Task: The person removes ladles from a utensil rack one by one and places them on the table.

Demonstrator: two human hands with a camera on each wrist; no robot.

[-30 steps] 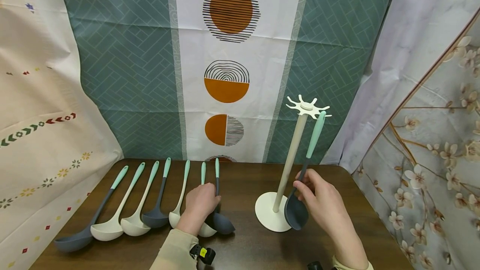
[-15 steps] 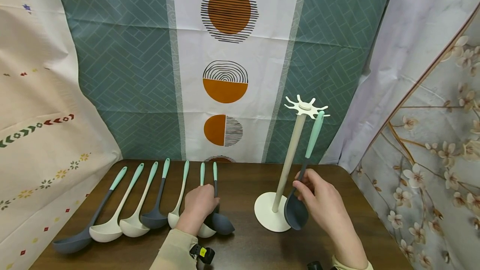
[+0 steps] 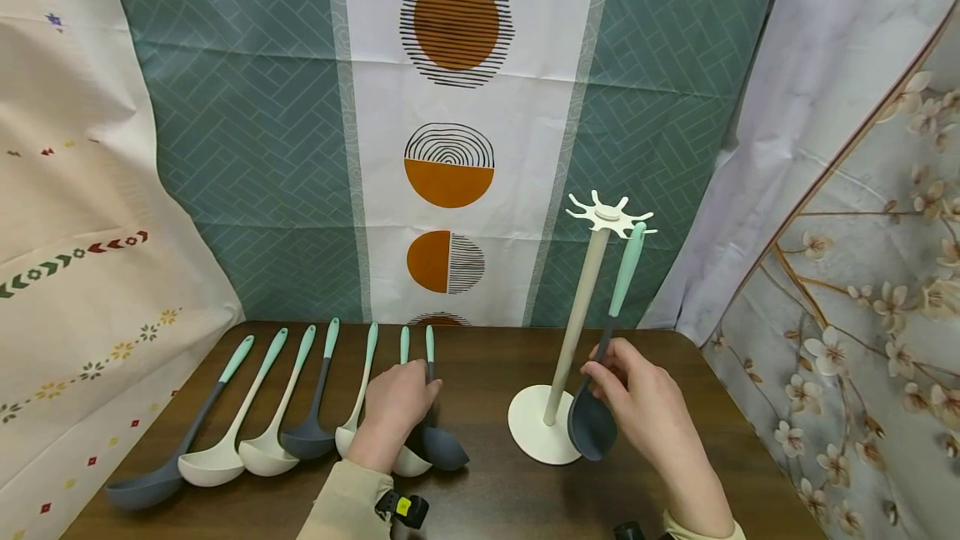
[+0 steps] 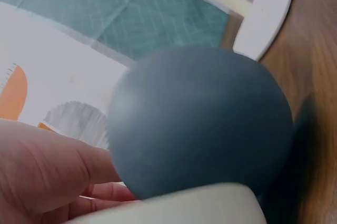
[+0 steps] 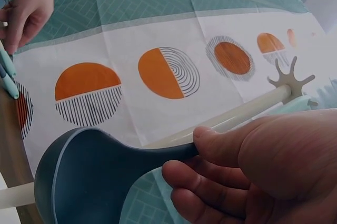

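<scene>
My right hand (image 3: 637, 390) pinches the neck of a dark grey ladle (image 3: 592, 427) with a mint handle, its bowl low beside the rack's base. That handle's top is at the outer arms of the white utensil rack (image 3: 577, 315); whether it is hooked on cannot be made out. At the row's right end, my left hand (image 3: 397, 402) is at the neck of another dark grey ladle (image 3: 444, 448), thumb and fingers behind its bowl (image 4: 200, 124) in the left wrist view. A white ladle (image 3: 411, 463) lies against it, partly hidden under the hand.
Left of my left hand, several ladles lie in a row, among them a white one (image 3: 213, 463) and a dark grey one (image 3: 146, 486). They rest on a dark wooden table (image 3: 487, 357). Patterned cloth (image 3: 465, 107) hangs behind.
The dark grey ladle at my left hand has dropped slightly at its handle end, and the left hand has shifted up a little. The right hand and its ladle stay nearly still.
</scene>
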